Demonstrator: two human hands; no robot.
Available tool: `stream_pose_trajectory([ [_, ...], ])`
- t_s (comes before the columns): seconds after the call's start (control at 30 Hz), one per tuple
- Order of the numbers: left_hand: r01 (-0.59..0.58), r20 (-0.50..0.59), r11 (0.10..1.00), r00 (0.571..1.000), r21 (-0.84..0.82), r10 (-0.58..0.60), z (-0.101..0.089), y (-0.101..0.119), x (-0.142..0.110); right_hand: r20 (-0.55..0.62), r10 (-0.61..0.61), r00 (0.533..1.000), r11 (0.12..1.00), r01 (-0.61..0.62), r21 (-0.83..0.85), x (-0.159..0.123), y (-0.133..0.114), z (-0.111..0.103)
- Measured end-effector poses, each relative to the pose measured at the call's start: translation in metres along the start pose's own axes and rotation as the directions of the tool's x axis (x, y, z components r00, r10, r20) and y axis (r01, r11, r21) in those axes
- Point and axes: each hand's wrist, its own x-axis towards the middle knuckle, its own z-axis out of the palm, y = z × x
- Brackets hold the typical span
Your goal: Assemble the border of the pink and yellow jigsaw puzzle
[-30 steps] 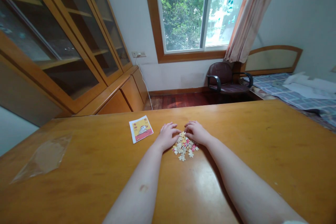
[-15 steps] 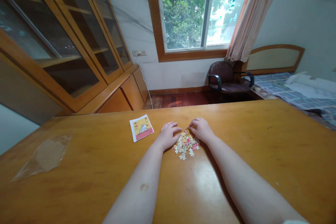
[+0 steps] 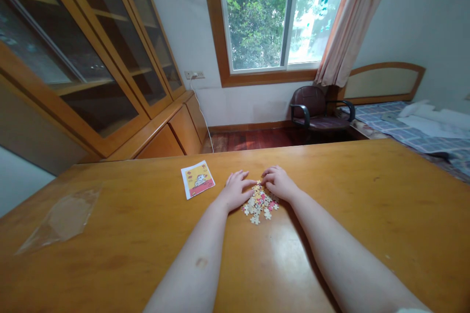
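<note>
A small heap of jigsaw puzzle pieces (image 3: pixel 259 201) lies on the wooden table (image 3: pixel 154 234), some pale, others pink or yellow. At the heap's left edge is my left hand (image 3: pixel 238 190), its fingers spread and its thumb and forefinger reaching to the pieces. My right hand (image 3: pixel 279 183) rests at the upper right of the heap, fingers curved, their tips touching pieces at the top. Whether a piece is pinched there is too small to tell. Left of my hands lies a picture card (image 3: pixel 198 179) with a white cartoon animal on yellow and red.
A clear plastic bag (image 3: pixel 68 212) lies flat at the table's left. Beyond the far edge stand a glass-door cabinet (image 3: pixel 110 58), a dark armchair (image 3: pixel 312 107) and a bed (image 3: pixel 396 117). A white cable (image 3: pixel 201 112) hangs from the wall socket.
My right hand has shifted slightly left and its fingertips have come closer to my left thumb and forefinger, over the top of the heap. The card and bag have stayed put.
</note>
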Motion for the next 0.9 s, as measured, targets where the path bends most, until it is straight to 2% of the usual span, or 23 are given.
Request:
stream_pose_trajectory([
  [0.27, 0.018, 0.000, 0.999, 1.000, 0.031, -0.018, 0.0038, -0.0038, 0.0019, 0.027, 0.028, 0.999, 0.999, -0.027, -0.036, 0.0002, 0.0027, 0.0086],
  [0.47, 0.090, -0.045, 0.993, 0.995, 0.072, -0.087, 0.0048, -0.0061, 0.0030, 0.043, 0.001, 0.999, 1.000, -0.001, -0.003, -0.0001, 0.0028, 0.0063],
  [0.7, -0.008, -0.011, 1.000, 1.000, 0.018, 0.008, 0.0011, -0.0030, 0.0006, 0.030, -0.035, 0.999, 0.999, 0.034, 0.026, -0.0006, 0.0007, 0.0048],
  [0.9, 0.050, -0.056, 0.998, 0.997, 0.036, -0.048, 0.0038, -0.0069, 0.0024, 0.050, -0.034, 0.998, 0.999, 0.033, 0.029, 0.0003, 0.0007, 0.0067],
])
